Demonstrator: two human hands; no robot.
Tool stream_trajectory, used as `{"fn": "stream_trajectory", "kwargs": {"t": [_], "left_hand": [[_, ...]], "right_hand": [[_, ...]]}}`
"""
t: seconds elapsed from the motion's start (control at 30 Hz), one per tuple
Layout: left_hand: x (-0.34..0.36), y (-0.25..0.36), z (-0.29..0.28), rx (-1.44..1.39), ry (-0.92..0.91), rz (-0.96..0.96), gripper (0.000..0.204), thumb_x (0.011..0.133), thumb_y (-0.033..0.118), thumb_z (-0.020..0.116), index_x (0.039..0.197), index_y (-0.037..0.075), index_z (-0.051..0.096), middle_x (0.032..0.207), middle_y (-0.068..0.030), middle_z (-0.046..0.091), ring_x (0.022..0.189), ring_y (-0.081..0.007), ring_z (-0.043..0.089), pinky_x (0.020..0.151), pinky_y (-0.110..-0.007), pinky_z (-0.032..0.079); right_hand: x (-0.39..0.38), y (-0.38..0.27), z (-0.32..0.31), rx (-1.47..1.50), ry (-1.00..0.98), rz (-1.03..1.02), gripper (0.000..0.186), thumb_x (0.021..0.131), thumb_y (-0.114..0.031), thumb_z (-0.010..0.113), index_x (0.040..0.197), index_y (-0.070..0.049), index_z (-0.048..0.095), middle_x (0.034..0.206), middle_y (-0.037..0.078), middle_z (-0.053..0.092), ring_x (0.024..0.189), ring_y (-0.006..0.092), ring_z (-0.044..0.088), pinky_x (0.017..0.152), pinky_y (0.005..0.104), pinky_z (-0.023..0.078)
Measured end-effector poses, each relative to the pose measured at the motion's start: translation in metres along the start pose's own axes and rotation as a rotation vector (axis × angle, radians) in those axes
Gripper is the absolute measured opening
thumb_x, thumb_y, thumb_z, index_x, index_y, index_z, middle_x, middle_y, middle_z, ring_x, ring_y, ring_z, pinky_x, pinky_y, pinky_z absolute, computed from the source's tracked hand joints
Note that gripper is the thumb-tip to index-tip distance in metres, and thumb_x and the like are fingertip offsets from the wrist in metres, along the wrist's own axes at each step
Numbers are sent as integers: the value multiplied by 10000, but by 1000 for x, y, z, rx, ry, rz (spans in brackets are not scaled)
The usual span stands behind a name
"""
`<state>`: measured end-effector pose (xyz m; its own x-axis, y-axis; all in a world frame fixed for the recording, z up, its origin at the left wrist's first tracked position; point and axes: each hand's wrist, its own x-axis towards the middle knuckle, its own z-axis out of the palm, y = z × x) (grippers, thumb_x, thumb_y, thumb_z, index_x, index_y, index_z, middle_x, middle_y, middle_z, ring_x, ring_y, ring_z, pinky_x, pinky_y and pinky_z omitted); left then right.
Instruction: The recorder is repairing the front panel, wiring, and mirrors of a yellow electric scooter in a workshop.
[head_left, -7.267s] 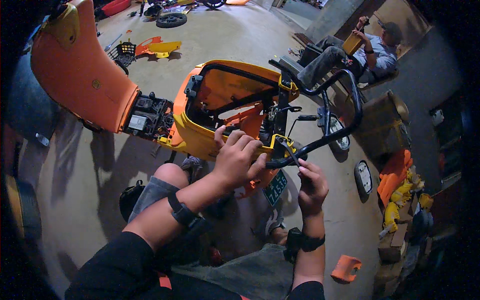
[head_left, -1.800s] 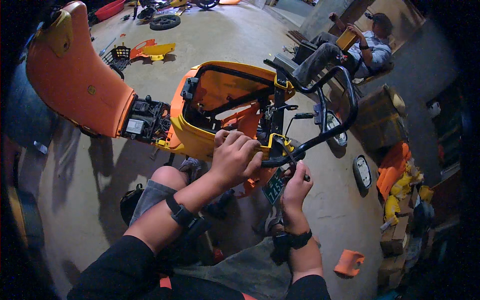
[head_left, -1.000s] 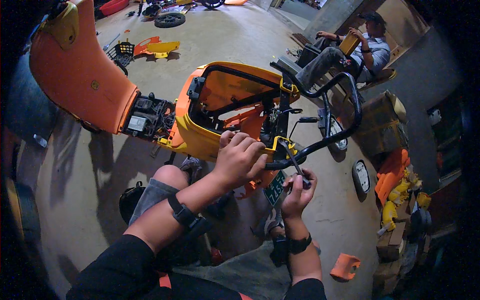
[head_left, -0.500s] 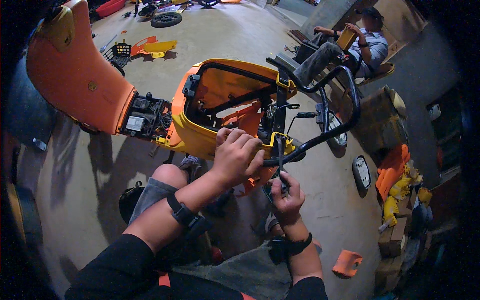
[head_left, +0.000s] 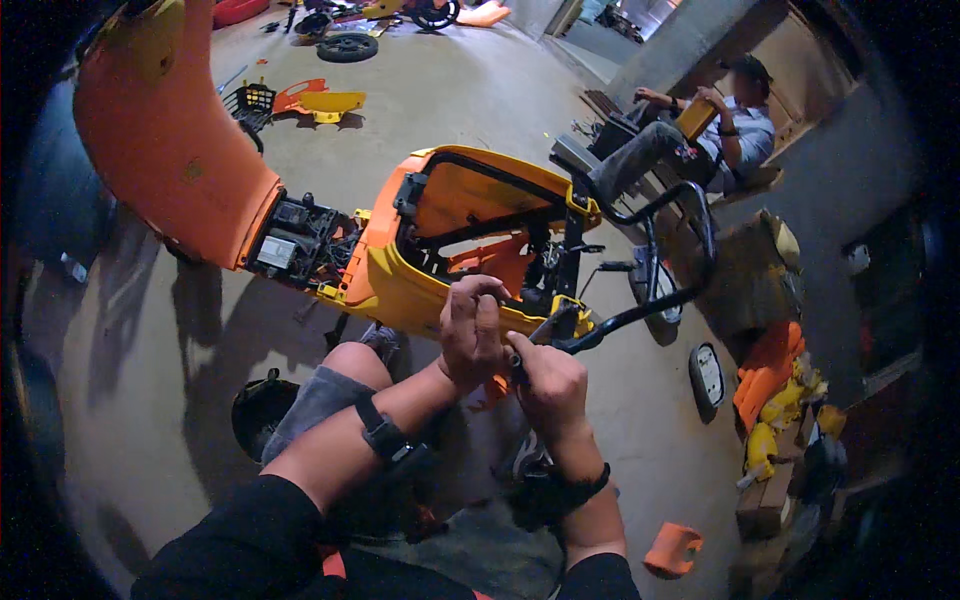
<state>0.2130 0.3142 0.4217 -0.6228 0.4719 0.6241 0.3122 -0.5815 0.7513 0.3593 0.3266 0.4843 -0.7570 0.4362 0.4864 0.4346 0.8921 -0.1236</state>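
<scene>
A yellow and orange scooter body (head_left: 395,295) lies in front of me, with a large black-edged opening (head_left: 490,158) and a black tubular bar (head_left: 640,312) at its right end. My left hand (head_left: 470,335) is at the near rim of the opening, fingers curled in toward the thumb; whatever they pinch is too small to make out. Just right of it, my right hand (head_left: 555,385) is closed around a dark metal tool with a round, socket-like end (head_left: 516,361). The tool's exact kind is unclear, and the fingers hide part of it.
An orange panel (head_left: 170,140) rises at left beside exposed electrical parts (head_left: 290,240). A person (head_left: 740,125) sits at back right holding a yellow box (head_left: 698,118). Orange and yellow parts (head_left: 770,375) are heaped at right. An orange piece (head_left: 672,550) and a wheel (head_left: 347,47) lie on the floor.
My right hand has moved up and left with the metal tool, close against my left hand. The left hand has turned, its fingers now curled upward. The view has shifted slightly.
</scene>
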Motion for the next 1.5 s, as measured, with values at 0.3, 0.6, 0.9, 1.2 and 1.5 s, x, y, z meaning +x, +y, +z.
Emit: {"fn": "stream_trajectory", "kwargs": {"t": [0.3, 0.6, 0.9, 1.2, 1.5], "left_hand": [[15, 2, -18, 254, 132, 103, 159, 1054, 116, 405, 1122, 26, 517, 1009, -135, 596, 923, -248, 595, 855, -379, 500], [25, 9, -13, 344, 9, 137, 47, 864, 86, 636, 895, 85, 672, 791, -82, 657, 721, -277, 642, 807, -414, 439], [16, 0, -2, 587, -181, 95, 101, 832, 194, 678, 899, 120, 660, 818, -55, 669, 869, -249, 631, 912, -448, 370], [13, 0, 6, 597, -210, 106, 119, 819, 203, 694, 901, 120, 676, 836, -51, 691, 874, -247, 630, 936, -460, 356], [9, 0, -3, 569, -243, 143, 106, 827, 194, 690, 899, 119, 671, 829, -41, 685, 884, -235, 630, 964, -453, 349]], "right_hand": [[74, 8, 5, 111, -158, 215, 155, 898, -233, 715, 1032, -157, 736, 883, 137, 735, 779, 338, 717, 662, 429, 571], [152, 57, -2, -8, -338, 590, 434, 924, -466, 685, 904, -41, 770, 824, 205, 723, 783, 382, 717, 697, 452, 556], [120, 109, -15, -518, -242, 777, 571, 986, -493, 572, 926, 53, 731, 980, 297, 718, 960, 474, 695, 858, 540, 543], [97, 79, -34, -563, -118, 805, 557, 1027, -517, 495, 1024, 19, 648, 949, 294, 721, 928, 479, 707, 808, 557, 559], [24, 43, -48, 365, 468, 908, 444, 1065, -439, 526, 976, -12, 605, 719, 77, 658, 597, 192, 650, 503, 308, 471]]}}
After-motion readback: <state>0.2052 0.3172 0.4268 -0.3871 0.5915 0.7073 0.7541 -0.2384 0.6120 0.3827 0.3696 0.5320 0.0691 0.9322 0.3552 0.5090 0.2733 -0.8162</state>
